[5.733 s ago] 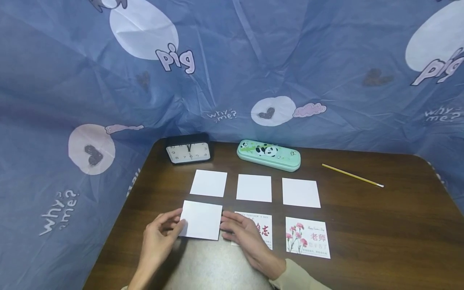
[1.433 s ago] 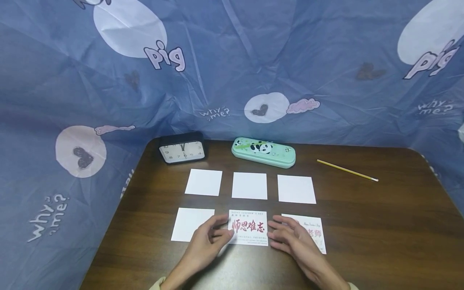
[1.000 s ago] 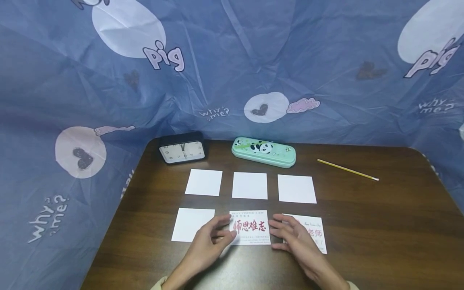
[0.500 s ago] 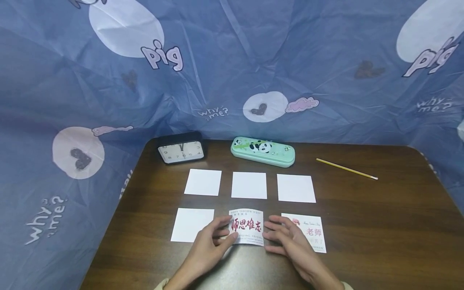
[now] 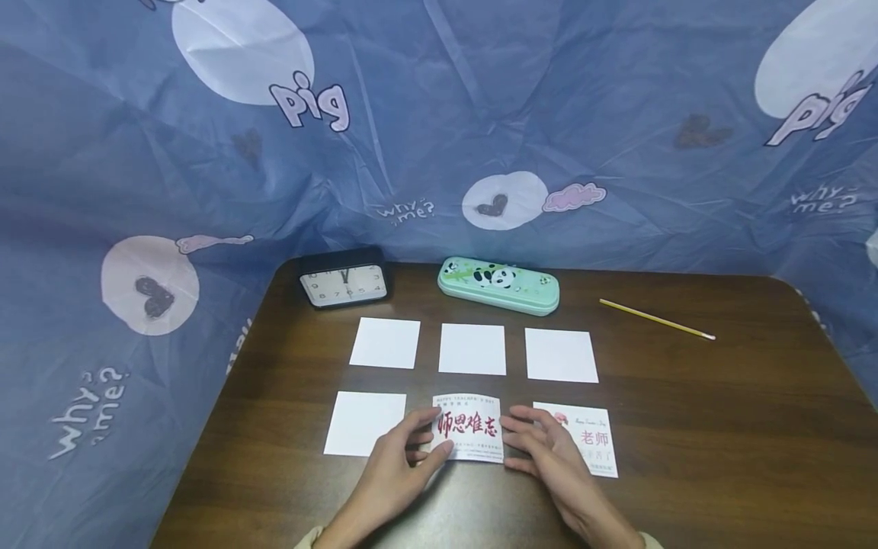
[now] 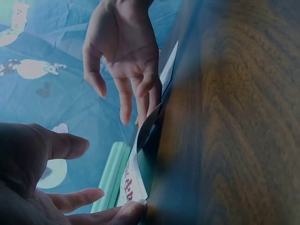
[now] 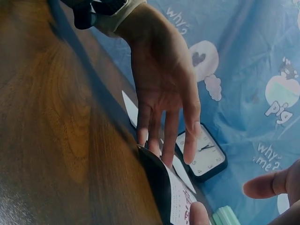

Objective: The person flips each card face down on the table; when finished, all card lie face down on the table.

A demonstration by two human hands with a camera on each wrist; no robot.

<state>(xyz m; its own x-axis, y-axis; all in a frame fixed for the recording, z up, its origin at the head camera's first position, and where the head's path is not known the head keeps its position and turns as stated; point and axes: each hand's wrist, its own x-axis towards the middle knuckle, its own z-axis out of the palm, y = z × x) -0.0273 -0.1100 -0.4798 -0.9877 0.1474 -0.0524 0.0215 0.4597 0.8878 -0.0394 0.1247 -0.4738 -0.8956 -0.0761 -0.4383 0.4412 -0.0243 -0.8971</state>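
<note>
Dark tabletop [image 5: 686, 412]: red-lettered card [image 5: 469, 428], long axis L-R, pinched at ends betw left hand [image 5: 398, 457] & right hand [image 5: 545, 451], near edge lifted.

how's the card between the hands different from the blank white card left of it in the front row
The red-lettered card shows its printed face; the blank white card shows plain white. The red-lettered card bows up off the table, pinched between the left hand and right hand; the blank white card lies flat, untouched. Both are similar-sized squarish cards in the front row.

black clock [image 5: 344, 277], green panda pencil case [image 5: 498, 284], yellow pencil [image 5: 656, 319], four blank cards [image 5: 472, 349]
</note>
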